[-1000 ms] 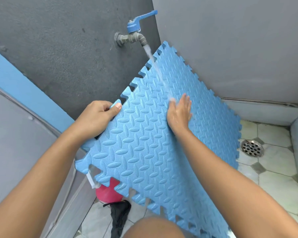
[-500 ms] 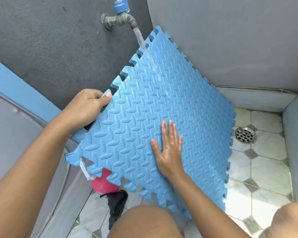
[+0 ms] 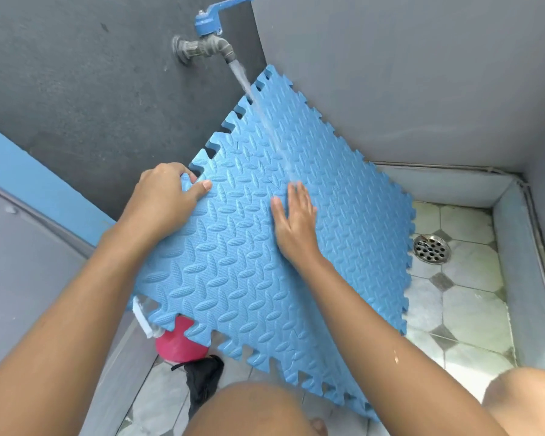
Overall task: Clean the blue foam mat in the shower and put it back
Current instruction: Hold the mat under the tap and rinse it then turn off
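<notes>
Both forearms are stretched forward and up. The left hand (image 3: 166,196) is closed in a grip, thumb on top and fingers curled behind an edge. The right hand (image 3: 294,223) is laid flat, palm down, fingers spread. Bare knees are seen below.

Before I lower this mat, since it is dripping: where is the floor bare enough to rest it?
The tiles between the foam mat, the drain and the low grey curb are bare. Under the mat's lower left corner it is crowded: a red round object and a black item lie there.
</notes>
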Demonstrator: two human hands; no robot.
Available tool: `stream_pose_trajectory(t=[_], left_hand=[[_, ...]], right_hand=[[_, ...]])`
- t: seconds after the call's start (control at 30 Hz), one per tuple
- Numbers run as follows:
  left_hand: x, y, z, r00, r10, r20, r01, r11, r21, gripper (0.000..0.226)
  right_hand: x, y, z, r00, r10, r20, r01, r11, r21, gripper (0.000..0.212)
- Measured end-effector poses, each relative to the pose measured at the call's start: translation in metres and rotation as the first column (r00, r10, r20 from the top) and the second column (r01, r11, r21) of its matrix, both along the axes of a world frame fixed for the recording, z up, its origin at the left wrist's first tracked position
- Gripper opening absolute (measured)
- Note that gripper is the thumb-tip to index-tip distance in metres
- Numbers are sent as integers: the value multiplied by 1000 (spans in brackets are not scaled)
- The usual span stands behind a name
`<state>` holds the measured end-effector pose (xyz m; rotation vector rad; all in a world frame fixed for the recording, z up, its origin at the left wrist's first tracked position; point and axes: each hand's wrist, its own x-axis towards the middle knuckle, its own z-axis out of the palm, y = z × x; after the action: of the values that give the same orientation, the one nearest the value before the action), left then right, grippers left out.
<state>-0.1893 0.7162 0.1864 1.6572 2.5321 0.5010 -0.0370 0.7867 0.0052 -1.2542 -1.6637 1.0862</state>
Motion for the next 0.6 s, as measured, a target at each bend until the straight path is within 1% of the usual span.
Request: stream_pose_trajectory(t=[0.07, 0.13, 0.2, 0.33, 0.37, 0.43, 0.47, 0.5, 0.53, 0.6], left_hand=[[-1, -4, -4, 1000, -7, -21, 8, 999, 43, 28], [-3, -8, -8, 999, -24, -23, 25, 996, 80, 25], [-4, -10, -11, 999, -43, -30, 46, 993, 108, 22], [-7, -10, -10, 997, -70, -38, 75, 984, 162, 20], [-7, -10, -10, 996, -77, -42, 83, 981, 177, 19], [-7, -10, -10, 995, -89, -44, 97, 974, 206, 19], [-7, -10, -10, 994, -93, -49, 102, 971, 216, 19], [-8, -10, -10, 994, -96, -53, 106, 969, 224, 18], [-8, -11, -9, 993, -100, -54, 110, 967, 231, 17], [-7, -13, -7, 993, -107, -42, 114, 962, 247, 16]], right_hand=[[-21, 25, 35, 998, 31, -52, -29, 999, 33, 66], [-39, 53, 63, 997, 55, -61, -49, 994, 99, 66], [-55, 82, 83, 998, 49, -43, -41, 986, 164, 69], [-64, 144, 93, 995, 93, 41, -98, 985, 144, 66], [-61, 160, 90, 993, 108, 43, -114, 979, 168, 64], [-50, 191, 74, 993, 116, -34, -108, 975, 194, 61], [-40, 208, 56, 996, 73, -46, -64, 984, 169, 61], [-28, 223, 35, 1000, 14, -23, -11, 992, 124, 62], [-9, 236, 6, 998, -56, 7, 55, 998, 40, 65], [42, 246, -63, 975, -207, 78, 216, 967, -135, 74]])
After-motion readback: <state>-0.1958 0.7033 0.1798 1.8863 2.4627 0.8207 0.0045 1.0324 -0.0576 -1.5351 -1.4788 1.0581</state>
